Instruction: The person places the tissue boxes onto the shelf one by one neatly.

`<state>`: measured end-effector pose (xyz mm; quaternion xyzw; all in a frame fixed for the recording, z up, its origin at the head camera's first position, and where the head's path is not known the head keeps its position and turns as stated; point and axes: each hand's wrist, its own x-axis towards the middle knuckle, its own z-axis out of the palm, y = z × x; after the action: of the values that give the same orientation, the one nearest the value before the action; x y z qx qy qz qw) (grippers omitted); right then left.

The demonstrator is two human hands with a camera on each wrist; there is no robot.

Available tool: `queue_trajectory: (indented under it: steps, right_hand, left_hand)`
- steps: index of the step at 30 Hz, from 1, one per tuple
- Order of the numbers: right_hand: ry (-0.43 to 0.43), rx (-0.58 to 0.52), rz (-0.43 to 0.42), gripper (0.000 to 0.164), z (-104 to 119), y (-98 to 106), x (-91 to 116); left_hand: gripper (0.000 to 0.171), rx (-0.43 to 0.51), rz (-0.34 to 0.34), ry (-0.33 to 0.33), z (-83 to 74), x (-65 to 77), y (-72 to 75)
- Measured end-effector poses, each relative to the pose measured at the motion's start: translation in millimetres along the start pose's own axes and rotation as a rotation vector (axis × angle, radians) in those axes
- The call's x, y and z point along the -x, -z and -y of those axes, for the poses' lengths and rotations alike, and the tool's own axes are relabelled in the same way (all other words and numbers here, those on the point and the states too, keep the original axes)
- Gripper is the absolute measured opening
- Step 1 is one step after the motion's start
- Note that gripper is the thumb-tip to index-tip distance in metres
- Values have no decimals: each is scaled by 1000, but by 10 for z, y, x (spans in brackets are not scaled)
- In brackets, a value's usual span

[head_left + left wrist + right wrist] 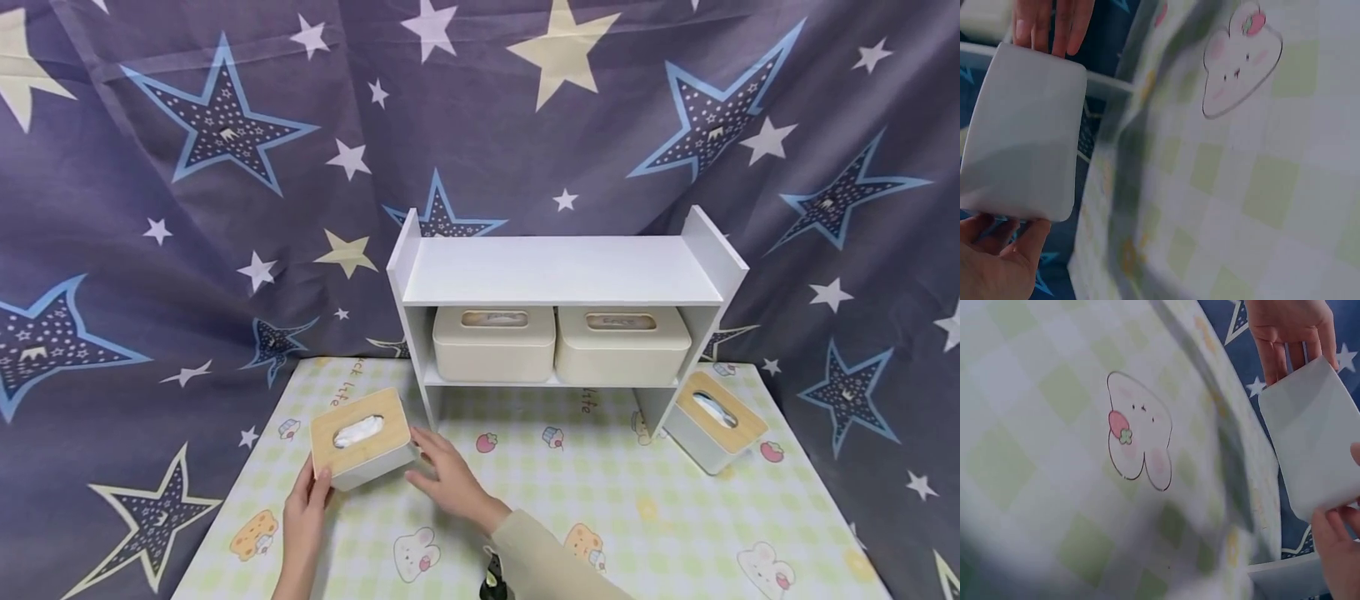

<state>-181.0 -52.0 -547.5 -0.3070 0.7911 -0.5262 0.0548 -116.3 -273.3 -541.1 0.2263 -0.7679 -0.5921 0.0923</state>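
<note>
A tissue box (375, 462) with a wooden lid and white sides is at the left of the table, tissue showing in its oval slot. My left hand (303, 508) grips its left end, thumb at the front corner. Against the right end rest the fingers of my right hand (453, 483), with the thumb extended near the lower front corner. In the left wrist view, the box's pale face (1022, 137) lies between both hands. The right wrist view also shows the box (1316, 437) between them, its lid hidden there.
A white shelf (562, 271) stands at the back, with two cream tissue boxes, the left one (495, 354) and the right one (622, 357), on its middle board. Another wood-lidded tissue box (708, 442) sits by its right leg. A checked cloth (675, 517) covers the table.
</note>
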Motion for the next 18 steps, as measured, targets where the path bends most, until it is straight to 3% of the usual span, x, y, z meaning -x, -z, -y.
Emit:
queue_trajectory:
  steps: [4,10,18]
  right_hand:
    - [51,-46,-94,63,79,66,82]
    - [133,-74,-223,59,240,204,188]
    - [273,-2,-397,52,251,336,304]
  left_hand:
    - [69,36,6,-19,-105,148,-7]
    - [64,1,-33,-154,-263,301,-7]
    - [67,24,-26,-176,-466,540,-86]
